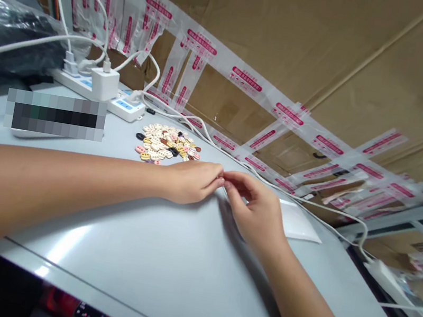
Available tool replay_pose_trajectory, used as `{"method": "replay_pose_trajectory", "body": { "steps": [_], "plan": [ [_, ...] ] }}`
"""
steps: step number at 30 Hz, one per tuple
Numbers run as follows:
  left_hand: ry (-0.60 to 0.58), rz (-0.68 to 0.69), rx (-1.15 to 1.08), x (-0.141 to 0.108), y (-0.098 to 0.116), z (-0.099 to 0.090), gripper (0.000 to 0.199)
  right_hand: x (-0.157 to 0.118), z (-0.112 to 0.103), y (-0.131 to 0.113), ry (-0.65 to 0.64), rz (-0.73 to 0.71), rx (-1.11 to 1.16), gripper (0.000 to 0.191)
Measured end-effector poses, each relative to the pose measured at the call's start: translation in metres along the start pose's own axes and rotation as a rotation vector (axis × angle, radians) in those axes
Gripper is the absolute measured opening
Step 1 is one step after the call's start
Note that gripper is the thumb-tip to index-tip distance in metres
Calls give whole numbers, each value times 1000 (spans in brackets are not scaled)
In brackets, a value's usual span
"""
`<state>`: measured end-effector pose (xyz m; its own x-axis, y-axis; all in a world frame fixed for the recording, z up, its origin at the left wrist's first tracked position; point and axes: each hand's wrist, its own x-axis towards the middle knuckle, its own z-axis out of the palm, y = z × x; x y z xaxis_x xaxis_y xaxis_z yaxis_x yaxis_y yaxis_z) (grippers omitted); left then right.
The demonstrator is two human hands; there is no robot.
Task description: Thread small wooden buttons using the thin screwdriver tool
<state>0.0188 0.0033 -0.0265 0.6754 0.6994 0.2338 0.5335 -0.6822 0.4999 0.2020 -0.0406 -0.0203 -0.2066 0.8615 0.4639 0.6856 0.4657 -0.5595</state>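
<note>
My left hand point(195, 181) reaches in from the left, its fingers closed and its fingertips meeting those of my right hand point(255, 203). My right hand is also closed, thumb and fingers pinched together. Anything held between the fingertips is too small or too hidden to name. Just behind my left hand lies a pile of small button-like pieces point(162, 140), mostly cream, with some yellow, pink, brown and black ones. A white flat item point(299, 223) rests beyond my right wrist, partly covered by the hand.
The grey table point(148, 255) has a taped cardboard wall point(278, 40) behind it. A white power strip point(125, 107) with plugs and cables stands at the back left, near a pixelated object point(55, 115) and black plastic wrapping point(10, 35).
</note>
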Motion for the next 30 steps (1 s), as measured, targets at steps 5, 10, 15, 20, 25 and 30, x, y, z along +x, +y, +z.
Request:
{"method": "replay_pose_trajectory", "body": {
  "steps": [5,10,15,20,25,30],
  "plan": [
    [0,-13,-52,1,-3,0,33,-1,-1,1,-41,129,171,20],
    [38,-18,-99,2,-6,0,31,-1,3,-2,-31,195,298,20],
    [54,-12,-171,2,-5,-1,29,2,6,-7,19,372,428,24],
    [60,-14,-191,1,-3,-1,17,2,7,-9,16,459,527,28],
    [73,-4,-210,0,-3,-1,11,1,8,-8,-8,441,542,26],
    [91,11,-215,-1,-3,-2,9,1,7,-8,-9,444,523,23]
  ]
}}
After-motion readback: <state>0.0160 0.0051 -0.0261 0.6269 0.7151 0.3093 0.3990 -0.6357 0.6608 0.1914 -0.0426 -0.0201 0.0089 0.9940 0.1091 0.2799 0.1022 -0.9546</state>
